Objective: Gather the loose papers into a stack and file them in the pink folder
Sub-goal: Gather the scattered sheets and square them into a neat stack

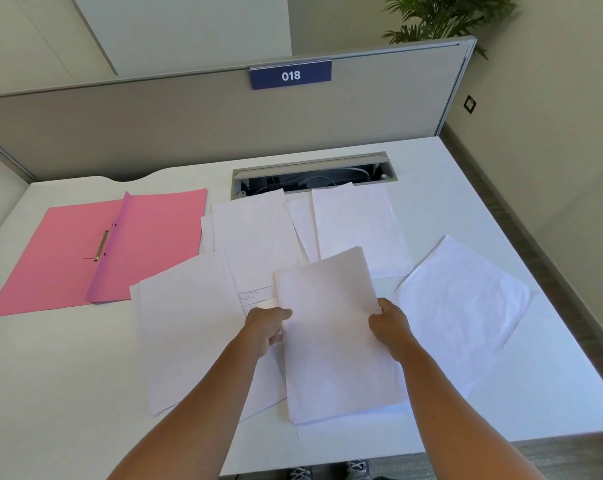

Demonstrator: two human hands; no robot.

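Note:
A small stack of white papers point(331, 327) is held just above the desk, near its front edge. My left hand point(263, 329) grips the stack's left edge and my right hand point(390, 327) grips its right edge. Several loose white sheets lie spread on the white desk point(68, 375): one to the left point(185, 327), one behind point(255, 237), two at the back point(358, 226) and one to the right point(459, 303). The pink folder point(68, 254) lies open at the desk's left, its brass fastener point(101, 245) showing along the fold.
An open cable tray point(310, 176) is set into the desk behind the papers. A grey partition with a blue "018" sign point(290, 75) closes the back. The desk's right edge drops to the floor, and a plant point(445, 19) stands beyond the partition.

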